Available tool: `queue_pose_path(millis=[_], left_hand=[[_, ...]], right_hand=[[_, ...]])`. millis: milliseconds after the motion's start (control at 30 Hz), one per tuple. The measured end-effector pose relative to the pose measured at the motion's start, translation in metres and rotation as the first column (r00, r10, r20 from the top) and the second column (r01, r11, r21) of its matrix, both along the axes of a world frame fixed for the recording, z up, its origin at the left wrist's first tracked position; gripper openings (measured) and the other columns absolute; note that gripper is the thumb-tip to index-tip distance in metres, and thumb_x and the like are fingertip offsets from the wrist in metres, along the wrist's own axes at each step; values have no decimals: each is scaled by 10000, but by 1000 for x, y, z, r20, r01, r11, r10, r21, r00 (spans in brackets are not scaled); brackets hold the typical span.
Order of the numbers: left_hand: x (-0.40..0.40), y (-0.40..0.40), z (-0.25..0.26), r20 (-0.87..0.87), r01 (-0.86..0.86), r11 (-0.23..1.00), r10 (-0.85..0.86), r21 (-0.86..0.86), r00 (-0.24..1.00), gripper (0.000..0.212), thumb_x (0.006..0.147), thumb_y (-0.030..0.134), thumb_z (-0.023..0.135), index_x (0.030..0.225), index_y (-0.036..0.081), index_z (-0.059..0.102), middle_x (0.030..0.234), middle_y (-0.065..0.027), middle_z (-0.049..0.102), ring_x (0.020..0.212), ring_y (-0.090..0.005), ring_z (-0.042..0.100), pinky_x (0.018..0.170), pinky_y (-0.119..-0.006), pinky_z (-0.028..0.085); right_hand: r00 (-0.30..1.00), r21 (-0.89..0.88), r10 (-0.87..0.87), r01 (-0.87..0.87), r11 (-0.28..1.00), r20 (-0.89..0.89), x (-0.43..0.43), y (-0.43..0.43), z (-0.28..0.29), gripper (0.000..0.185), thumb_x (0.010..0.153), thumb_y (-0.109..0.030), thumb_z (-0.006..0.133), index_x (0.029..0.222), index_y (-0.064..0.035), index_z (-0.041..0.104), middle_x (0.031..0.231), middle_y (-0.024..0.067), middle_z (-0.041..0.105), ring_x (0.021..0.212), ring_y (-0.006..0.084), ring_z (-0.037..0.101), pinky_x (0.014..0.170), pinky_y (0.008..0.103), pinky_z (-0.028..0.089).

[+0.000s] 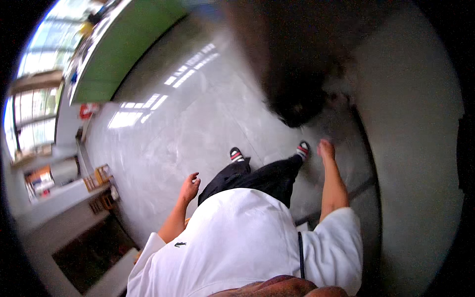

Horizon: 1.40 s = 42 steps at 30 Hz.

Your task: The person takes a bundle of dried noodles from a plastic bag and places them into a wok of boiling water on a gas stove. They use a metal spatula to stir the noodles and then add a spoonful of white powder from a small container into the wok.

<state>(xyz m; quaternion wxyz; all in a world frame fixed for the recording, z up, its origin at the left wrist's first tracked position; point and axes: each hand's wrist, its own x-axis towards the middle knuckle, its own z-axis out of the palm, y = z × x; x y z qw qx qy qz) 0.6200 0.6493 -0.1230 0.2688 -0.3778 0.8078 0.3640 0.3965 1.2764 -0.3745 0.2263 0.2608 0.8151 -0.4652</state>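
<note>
My left hand (190, 188) hangs beside my left hip, over the glossy grey floor (178, 148). Its fingers are loosely bent and partly spread, with nothing seen in them. On the other side, my right hand (327, 149) is held out past my right foot, its fingers curled. Blur hides whether anything lies in that palm. Between the hands are my black trousers (259, 178) and striped slide sandals (236, 154), feet set apart in a stride.
A large, dark brown blurred shape (297, 74) of unclear kind looms ahead on the right. Along the right stands a plain grey surface (412, 156). A green-fronted counter (122, 48) runs at upper left, and a pale counter (55, 208) with a small wooden rack (98, 178) is at left.
</note>
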Motion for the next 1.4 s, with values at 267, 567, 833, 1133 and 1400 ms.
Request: queue_pose_path(millis=[267, 567, 833, 1133, 1400], left_hand=[[38, -163, -19, -224, -197, 966, 158, -167, 962, 398, 946, 244, 611, 1302, 69, 616, 1216, -235, 662, 1157, -373, 626, 1002, -456, 487], [-10, -219, -50, -258, -322, 946, 301, -43, 918, 458, 927, 256, 632, 1333, 46, 597, 1270, -221, 644, 1172, -357, 624, 1014, -440, 486], [14, -261, -76, 137, -928, 347, 921, 135, 365, 506, 913, 216, 594, 1381, 29, 553, 955, -137, 644, 750, -233, 652, 598, -405, 586], [-85, -394, -121, 90, -493, 870, 492, -10, 866, 494, 885, 276, 660, 1301, 11, 615, 1218, -272, 656, 1071, -387, 674, 927, -428, 521], [-261, -690, -92, -122, -687, 675, 732, 270, 671, 474, 989, 200, 546, 1441, 81, 475, 1124, -131, 619, 788, -224, 634, 648, -379, 590]], right_hand=[[977, -333, 187, -142, 932, 106, -30, -313, 130, 351, 951, -135, 564, 1273, -5, 618, 968, 91, 662, 775, 164, 656, 651, 298, 574], [914, -425, 406, -365, 828, 7, -164, -545, 204, 383, 977, -151, 553, 1325, 7, 579, 1090, 126, 659, 865, 171, 660, 764, 295, 574], [805, -422, 590, -558, 714, -66, -314, -724, 211, 351, 987, -138, 535, 1301, 4, 600, 1074, 106, 656, 863, 154, 647, 750, 288, 561], [818, -335, 558, -570, 750, -144, -431, -838, 224, 353, 985, -147, 534, 1298, 0, 604, 1023, 87, 666, 815, 142, 643, 722, 277, 559], [954, -294, 299, -281, 914, 18, -447, -863, 186, 354, 951, -97, 551, 1288, -10, 612, 950, 61, 657, 743, 134, 634, 643, 278, 557]])
